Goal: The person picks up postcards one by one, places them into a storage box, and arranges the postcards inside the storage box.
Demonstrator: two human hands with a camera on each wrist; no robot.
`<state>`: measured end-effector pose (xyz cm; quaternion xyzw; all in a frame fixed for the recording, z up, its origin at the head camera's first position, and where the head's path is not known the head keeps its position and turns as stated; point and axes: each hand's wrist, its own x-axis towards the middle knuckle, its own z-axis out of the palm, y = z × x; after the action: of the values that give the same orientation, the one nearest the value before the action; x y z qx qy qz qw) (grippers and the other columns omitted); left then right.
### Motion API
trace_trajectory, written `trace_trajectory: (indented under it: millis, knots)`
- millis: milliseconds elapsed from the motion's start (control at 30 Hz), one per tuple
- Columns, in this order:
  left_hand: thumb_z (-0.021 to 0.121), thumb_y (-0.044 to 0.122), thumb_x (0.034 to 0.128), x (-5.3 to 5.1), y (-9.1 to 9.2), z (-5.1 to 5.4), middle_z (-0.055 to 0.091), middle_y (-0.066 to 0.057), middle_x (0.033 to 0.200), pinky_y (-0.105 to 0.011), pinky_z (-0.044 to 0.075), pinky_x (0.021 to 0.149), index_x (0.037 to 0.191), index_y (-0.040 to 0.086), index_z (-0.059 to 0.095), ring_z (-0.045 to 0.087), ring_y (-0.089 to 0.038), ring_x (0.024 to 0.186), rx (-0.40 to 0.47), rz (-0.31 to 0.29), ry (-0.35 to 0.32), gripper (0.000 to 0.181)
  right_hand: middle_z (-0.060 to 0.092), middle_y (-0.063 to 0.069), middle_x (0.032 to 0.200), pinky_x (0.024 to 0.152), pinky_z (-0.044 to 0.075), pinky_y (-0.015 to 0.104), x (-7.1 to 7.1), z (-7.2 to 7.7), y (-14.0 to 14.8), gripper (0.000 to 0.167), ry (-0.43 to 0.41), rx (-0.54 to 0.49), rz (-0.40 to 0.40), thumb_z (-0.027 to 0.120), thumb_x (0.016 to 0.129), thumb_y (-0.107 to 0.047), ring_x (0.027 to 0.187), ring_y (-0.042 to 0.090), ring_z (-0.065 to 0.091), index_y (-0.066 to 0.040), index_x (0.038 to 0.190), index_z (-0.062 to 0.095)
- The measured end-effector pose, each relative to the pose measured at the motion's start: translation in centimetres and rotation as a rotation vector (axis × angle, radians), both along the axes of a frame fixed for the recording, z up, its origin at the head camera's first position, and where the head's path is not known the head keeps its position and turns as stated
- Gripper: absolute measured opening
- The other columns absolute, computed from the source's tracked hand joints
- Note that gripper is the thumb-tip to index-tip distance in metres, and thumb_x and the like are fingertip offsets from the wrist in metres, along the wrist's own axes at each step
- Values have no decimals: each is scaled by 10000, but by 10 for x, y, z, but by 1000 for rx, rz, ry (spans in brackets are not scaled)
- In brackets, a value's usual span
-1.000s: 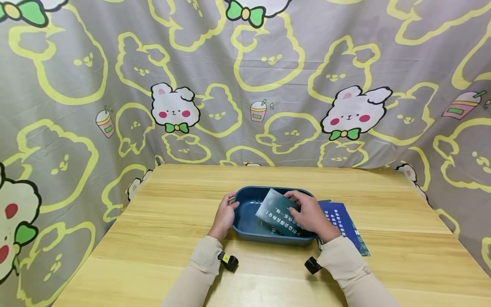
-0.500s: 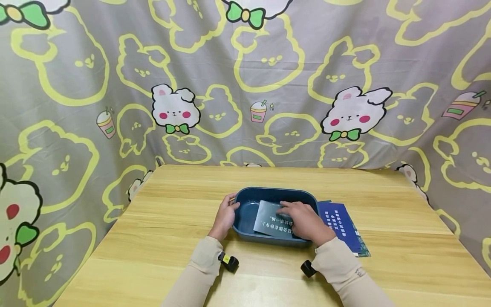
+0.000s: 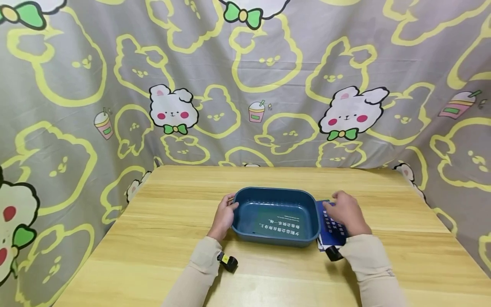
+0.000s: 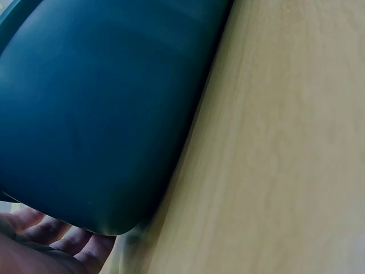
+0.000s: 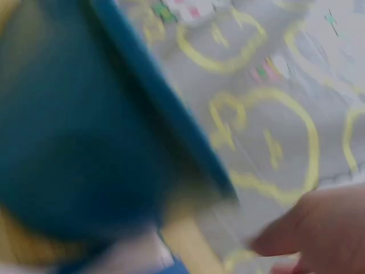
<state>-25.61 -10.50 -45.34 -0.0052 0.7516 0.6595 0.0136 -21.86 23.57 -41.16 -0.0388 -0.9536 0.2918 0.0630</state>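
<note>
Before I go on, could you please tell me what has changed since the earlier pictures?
The right hand has let go of the green card, which it held over the blue tub a second ago; the card now lies flat inside. That hand has moved right, out of the tub, to the blue cards. The left hand stays on the tub's left end.
</note>
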Motion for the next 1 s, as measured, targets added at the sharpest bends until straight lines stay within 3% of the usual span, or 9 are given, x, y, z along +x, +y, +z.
trace_trajectory:
  millis: [100,233,367,467,600,767,1000]
  knots:
    - [442,97,1003,0,-2,1,512,-184,1341,-545,328,1043,1361,29,468,455,-352,1250,-1,15,-4,365,508,345,984,759,489,513,3,-3,20,769,-282,48,-5,723,847,-438,858,426,545,222,1157,477]
    - [439,102,1003,-1,-3,1,510,-192,1341,-551,322,1045,1361,27,465,453,-359,1250,5,19,-8,367,491,279,908,697,486,441,2,-11,36,802,-408,11,-18,812,761,-425,797,368,529,223,1103,485]
    - [435,102,1006,0,-3,1,504,-198,1347,-550,323,1046,1366,23,460,449,-364,1253,6,11,-15,370,555,210,835,620,499,365,2,-18,46,563,-378,-139,-38,788,785,-239,705,278,577,173,1025,489]
    - [431,103,1008,1,-2,0,508,-191,1342,-547,331,1040,1368,30,459,462,-360,1237,9,12,-22,368,560,169,800,555,516,350,4,-21,51,402,-328,-346,-63,694,805,-84,619,230,593,162,1036,476]
    - [424,115,1012,1,-2,-1,513,-180,1333,-545,340,1031,1372,38,454,476,-351,1220,8,5,-19,369,584,101,745,517,532,351,6,-21,58,342,-270,-576,-71,511,861,9,558,190,605,201,1135,443]
    - [426,118,1011,1,0,0,515,-184,1329,-542,343,1028,1374,34,451,481,-352,1214,16,-1,-18,374,587,107,820,545,538,334,9,-16,66,490,-227,-650,-106,427,925,-49,601,155,610,232,1308,303]
    - [419,121,1016,0,0,0,514,-184,1328,-551,339,1029,1376,41,448,482,-354,1209,15,-4,-26,370,552,157,918,571,554,334,9,-9,64,454,-110,-698,-159,430,921,-39,643,121,605,193,1286,290]
